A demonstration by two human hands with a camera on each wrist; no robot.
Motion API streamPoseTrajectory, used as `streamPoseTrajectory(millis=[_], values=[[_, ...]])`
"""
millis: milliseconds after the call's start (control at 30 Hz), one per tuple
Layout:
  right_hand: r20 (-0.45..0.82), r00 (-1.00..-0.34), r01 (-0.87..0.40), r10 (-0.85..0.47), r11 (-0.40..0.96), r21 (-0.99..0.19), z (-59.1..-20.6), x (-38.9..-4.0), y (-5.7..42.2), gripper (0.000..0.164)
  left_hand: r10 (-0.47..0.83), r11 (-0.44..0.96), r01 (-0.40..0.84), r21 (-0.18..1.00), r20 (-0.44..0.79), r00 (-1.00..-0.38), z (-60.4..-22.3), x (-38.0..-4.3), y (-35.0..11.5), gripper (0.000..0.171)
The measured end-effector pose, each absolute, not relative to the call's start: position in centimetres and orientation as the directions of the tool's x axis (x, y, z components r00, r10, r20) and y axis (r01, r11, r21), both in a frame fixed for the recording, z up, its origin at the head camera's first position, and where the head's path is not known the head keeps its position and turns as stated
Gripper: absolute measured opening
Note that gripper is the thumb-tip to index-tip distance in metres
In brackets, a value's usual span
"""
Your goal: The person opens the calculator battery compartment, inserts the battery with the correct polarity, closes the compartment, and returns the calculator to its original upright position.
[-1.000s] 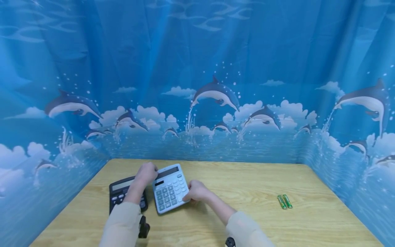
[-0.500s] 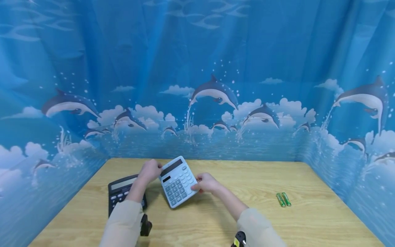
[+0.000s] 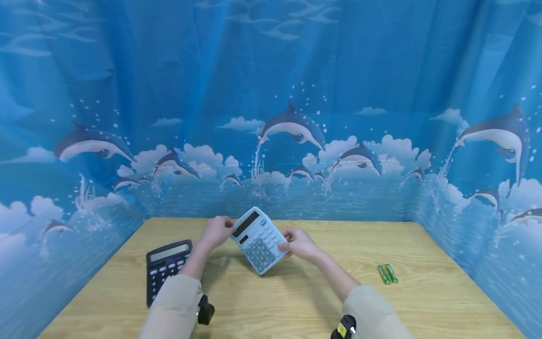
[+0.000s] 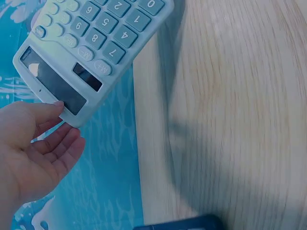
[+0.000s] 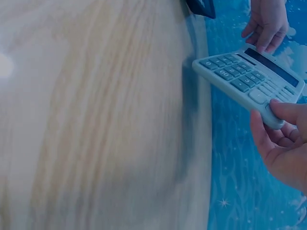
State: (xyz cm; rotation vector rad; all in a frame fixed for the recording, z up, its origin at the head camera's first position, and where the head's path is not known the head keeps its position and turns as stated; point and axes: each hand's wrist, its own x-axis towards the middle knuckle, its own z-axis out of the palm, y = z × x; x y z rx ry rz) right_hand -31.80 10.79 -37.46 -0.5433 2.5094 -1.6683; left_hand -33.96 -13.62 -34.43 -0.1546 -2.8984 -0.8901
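A light blue calculator (image 3: 259, 241) is held tilted above the table, its keys and dark display facing up toward the head camera. My left hand (image 3: 218, 230) pinches the corner beside the display, the thumb on the front face in the left wrist view (image 4: 43, 148). At the opposite lower edge, my right hand (image 3: 299, 245) grips the calculator with the thumb on top and fingers underneath, as the right wrist view shows. A black calculator (image 3: 163, 268) lies on the table left of both, partly covered by my left forearm.
Two green batteries (image 3: 387, 273) lie side by side on the right of the wooden table (image 3: 322, 306). A blue curtain (image 3: 237, 94) printed with dolphins surrounds the table's back and sides. Dark wrist cameras sit at both sleeves.
Both hands have carried the light blue calculator up and to the right, away from the black one, turning it further anticlockwise. More of the black calculator now shows.
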Motion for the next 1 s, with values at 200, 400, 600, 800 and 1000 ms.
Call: streamPoseTrajectory(millis=[200,400,600,800,1000], values=[[0.199,-0.927,-0.328,-0.318,0.43,-0.841,-36.7,-31.8,12.1,0.017,0.074,0.766,0.126,0.63,0.108,-0.991,-34.2,-33.8,-12.8,0.022],[0.259,-0.919,-0.388,-0.297,0.573,-0.722,-36.0,-31.5,13.0,0.013,0.063,0.672,0.069,0.737,0.035,-0.997,-34.1,-33.6,-12.1,0.032],[0.409,-0.863,-0.491,-0.295,0.675,-0.55,-35.8,-31.0,13.6,0.013,0.03,0.468,-0.014,0.884,-0.031,-0.999,-34.0,-33.3,-11.1,0.037],[0.519,-0.784,-0.57,-0.341,0.726,-0.384,-36.1,-30.8,14.3,0.013,0.027,0.283,-0.077,0.956,-0.089,-0.996,-34.2,-33.1,-10.3,0.032],[0.598,-0.682,-0.635,-0.421,0.747,-0.198,-36.7,-30.7,14.7,0.015,0.093,0.172,-0.139,0.975,-0.156,-0.983,-34.8,-32.9,-10.0,0.034]])
